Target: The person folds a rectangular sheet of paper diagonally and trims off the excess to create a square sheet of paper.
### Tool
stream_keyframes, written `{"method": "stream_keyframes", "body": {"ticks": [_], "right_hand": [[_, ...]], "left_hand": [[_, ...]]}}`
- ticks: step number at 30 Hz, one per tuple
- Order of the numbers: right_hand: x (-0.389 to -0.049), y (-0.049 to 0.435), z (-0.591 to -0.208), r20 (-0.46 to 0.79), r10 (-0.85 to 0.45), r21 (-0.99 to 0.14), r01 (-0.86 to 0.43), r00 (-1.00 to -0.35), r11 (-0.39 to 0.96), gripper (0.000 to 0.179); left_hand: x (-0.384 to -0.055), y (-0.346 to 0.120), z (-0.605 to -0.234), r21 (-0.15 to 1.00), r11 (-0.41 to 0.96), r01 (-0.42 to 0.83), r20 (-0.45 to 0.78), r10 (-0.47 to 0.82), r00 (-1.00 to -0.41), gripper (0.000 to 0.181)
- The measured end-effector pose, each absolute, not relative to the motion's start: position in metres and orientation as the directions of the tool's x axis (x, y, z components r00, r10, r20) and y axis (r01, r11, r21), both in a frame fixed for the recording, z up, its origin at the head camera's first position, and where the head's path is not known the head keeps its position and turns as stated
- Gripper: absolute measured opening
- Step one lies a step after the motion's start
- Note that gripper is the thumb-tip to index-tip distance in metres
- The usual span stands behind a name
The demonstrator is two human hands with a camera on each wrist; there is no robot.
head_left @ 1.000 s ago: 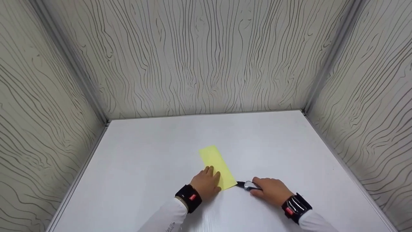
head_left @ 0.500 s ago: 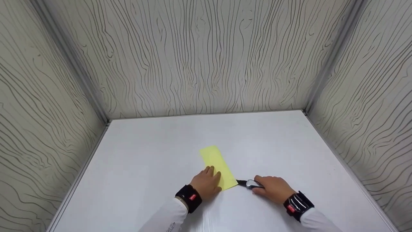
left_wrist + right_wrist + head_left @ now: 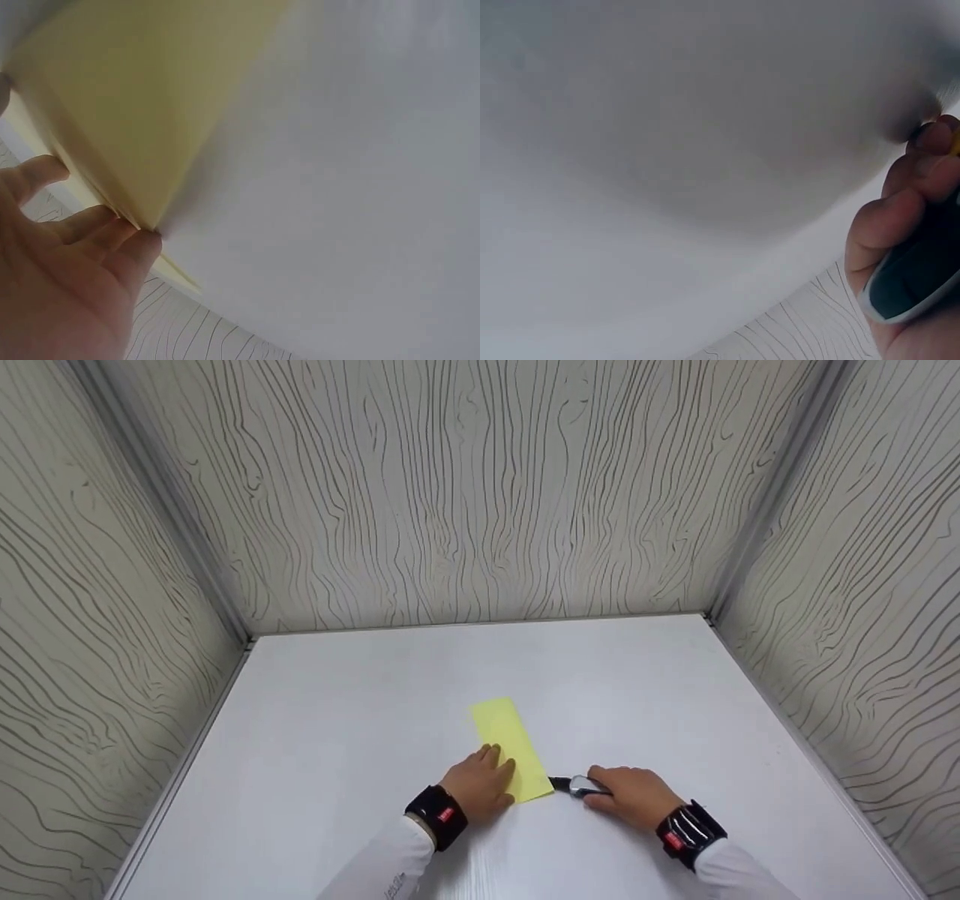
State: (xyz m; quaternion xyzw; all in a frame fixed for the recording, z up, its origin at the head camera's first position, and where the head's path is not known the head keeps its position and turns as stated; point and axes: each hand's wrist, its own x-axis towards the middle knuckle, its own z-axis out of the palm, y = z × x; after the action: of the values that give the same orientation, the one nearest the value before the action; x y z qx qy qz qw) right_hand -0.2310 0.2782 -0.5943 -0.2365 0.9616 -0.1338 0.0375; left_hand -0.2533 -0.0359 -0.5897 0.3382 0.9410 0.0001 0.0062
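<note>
A yellow sheet of paper point(image 3: 512, 737), seemingly folded into a narrow strip, lies slanted on the white table. My left hand point(image 3: 478, 784) rests on its near left part with the fingers spread and fairly straight. In the left wrist view the fingertips meet the edge of the paper point(image 3: 142, 112). My right hand point(image 3: 636, 796) grips a utility knife point(image 3: 583, 787) with a silver and black body. Its dark front end points left and meets the paper's right edge near the near corner; whether it lies between layers I cannot tell. The right wrist view shows the dark handle point(image 3: 919, 274) in curled fingers.
The white tabletop point(image 3: 360, 697) spreads around both hands. Pale wall panels point(image 3: 480, 495) with a wood-grain line pattern enclose it at the back and both sides, with grey metal strips point(image 3: 780, 491) in the corners.
The far end of the paper has swung slightly right. The knife's front end now meets the right edge a little above the near corner. My left hand stays nearly in place.
</note>
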Motion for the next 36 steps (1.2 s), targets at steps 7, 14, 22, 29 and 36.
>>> {"method": "stream_keyframes", "body": {"ticks": [7, 14, 22, 29, 36], "right_hand": [[-0.228, 0.270, -0.596, -0.025, -0.469, -0.268, -0.446, -0.883, 0.854, 0.030], [-0.226, 0.264, -0.599, -0.002, -0.439, -0.241, -0.426, -0.898, 0.872, 0.034], [-0.226, 0.267, -0.602, -0.023, -0.409, -0.238, -0.393, -0.912, 0.889, 0.032], [-0.229, 0.265, -0.602, 0.024, -0.444, -0.228, -0.438, -0.895, 0.870, 0.034], [-0.228, 0.263, -0.601, 0.024, -0.430, -0.225, -0.424, -0.903, 0.877, 0.034]], "left_hand": [[-0.254, -0.036, -0.587, 0.016, 0.759, 0.651, -0.018, 0.651, -0.759, 0.049], [-0.252, -0.029, -0.591, 0.023, 0.797, 0.603, 0.016, 0.603, -0.798, 0.051], [-0.252, -0.027, -0.598, -0.015, 0.817, 0.576, -0.029, 0.576, -0.817, 0.068], [-0.252, -0.028, -0.594, -0.010, 0.814, 0.581, -0.004, 0.581, -0.814, 0.066], [-0.255, -0.028, -0.599, -0.045, 0.796, 0.603, 0.018, 0.604, -0.797, 0.065]]}}
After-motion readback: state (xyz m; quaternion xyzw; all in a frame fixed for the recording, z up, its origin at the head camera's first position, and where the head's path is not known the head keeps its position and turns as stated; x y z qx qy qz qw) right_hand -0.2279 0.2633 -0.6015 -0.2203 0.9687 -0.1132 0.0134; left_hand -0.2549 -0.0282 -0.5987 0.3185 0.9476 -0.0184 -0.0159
